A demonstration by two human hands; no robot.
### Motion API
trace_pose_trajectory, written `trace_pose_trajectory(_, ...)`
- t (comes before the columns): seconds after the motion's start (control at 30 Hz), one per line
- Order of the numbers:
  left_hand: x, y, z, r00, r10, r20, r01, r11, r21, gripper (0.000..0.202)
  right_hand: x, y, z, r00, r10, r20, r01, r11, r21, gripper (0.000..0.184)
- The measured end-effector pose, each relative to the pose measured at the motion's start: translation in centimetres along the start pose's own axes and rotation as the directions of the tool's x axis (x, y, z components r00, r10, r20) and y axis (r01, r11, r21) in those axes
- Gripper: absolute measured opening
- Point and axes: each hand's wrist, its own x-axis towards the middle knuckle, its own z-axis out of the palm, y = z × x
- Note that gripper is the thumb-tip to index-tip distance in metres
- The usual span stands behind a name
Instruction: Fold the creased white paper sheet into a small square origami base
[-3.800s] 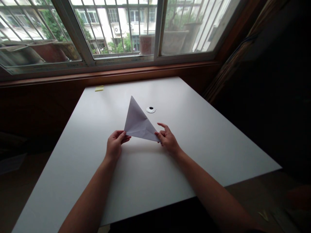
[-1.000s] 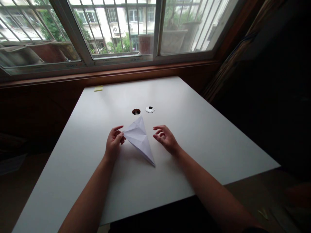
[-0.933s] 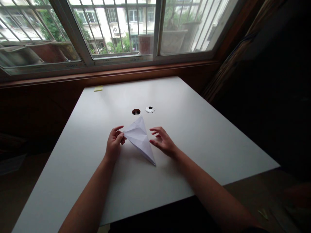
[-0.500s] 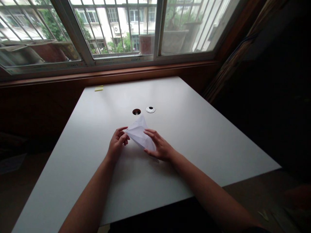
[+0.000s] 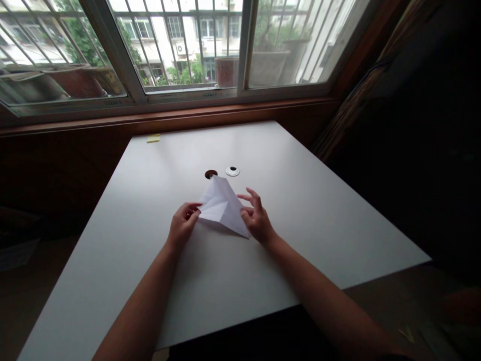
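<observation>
A creased sheet of white paper [image 5: 221, 203], partly folded and standing up in ridges, is held just above the middle of the white table [image 5: 311, 220]. At its left corner my left hand [image 5: 184, 223] pinches it between thumb and fingers. My right hand [image 5: 260, 218] has its thumb on the paper's right edge, with a finger reaching behind that edge and another finger raised off it. Part of the fingertips is hidden by the paper.
Beyond the paper are a round cable hole [image 5: 211, 174] in the tabletop and its white ring cover [image 5: 232, 171]. A yellow sticky note [image 5: 153, 138] lies at the far left edge. A barred window [image 5: 188, 45] rises behind the table.
The paper has opened out wider and turned, showing a broader face. My right hand has shifted right to its right edge, fingers lifted from its top. My left hand keeps its corner.
</observation>
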Motion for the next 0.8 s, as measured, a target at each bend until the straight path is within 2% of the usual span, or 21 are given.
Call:
trace_pose_trajectory(0.1,-0.1,0.3,-0.2,0.984,0.179,-0.011,-0.173,0.961,0.218,0.023,0.3,0.4,-0.2,0.983,0.093,-0.157,-0.103,0.993,-0.053,0.068)
trace_pose_trajectory(0.2,-0.1,0.3,-0.4,0.952,0.300,0.069,-0.304,0.885,0.352,0.031,0.5,0.8,-0.3,0.967,0.134,-0.216,-0.152,0.986,-0.067,0.072)
trace_pose_trajectory(0.4,0.1,-1.4,-0.3,0.875,0.320,0.362,-0.461,0.780,0.424,0.065,0.7,0.8,-0.2,0.948,0.185,-0.259,-0.225,0.965,-0.135,0.076)
trace_pose_trajectory(0.53,0.3,-2.2,-0.3,0.875,0.325,0.360,-0.471,0.744,0.474,0.059,1.1,1.3,-0.9,0.951,0.134,-0.280,-0.211,0.940,-0.269,0.077)
trace_pose_trajectory(0.63,0.3,-2.3,-0.4,0.884,0.309,0.352,-0.456,0.742,0.492,0.049,1.3,1.8,-2.1,0.965,0.008,-0.262,-0.118,0.904,-0.410,0.066)
trace_pose_trajectory(0.7,0.2,-2.2,-0.4,0.887,0.301,0.350,-0.448,0.741,0.500,0.046,1.4,2.1,-3.1,0.967,-0.067,-0.245,-0.076,0.842,-0.533,0.063)
trace_pose_trajectory(0.8,0.2,-2.3,-0.4,0.891,0.300,0.342,-0.443,0.740,0.505,0.044,1.5,2.3,-4.0,0.974,-0.058,-0.221,-0.087,0.801,-0.592,0.051)
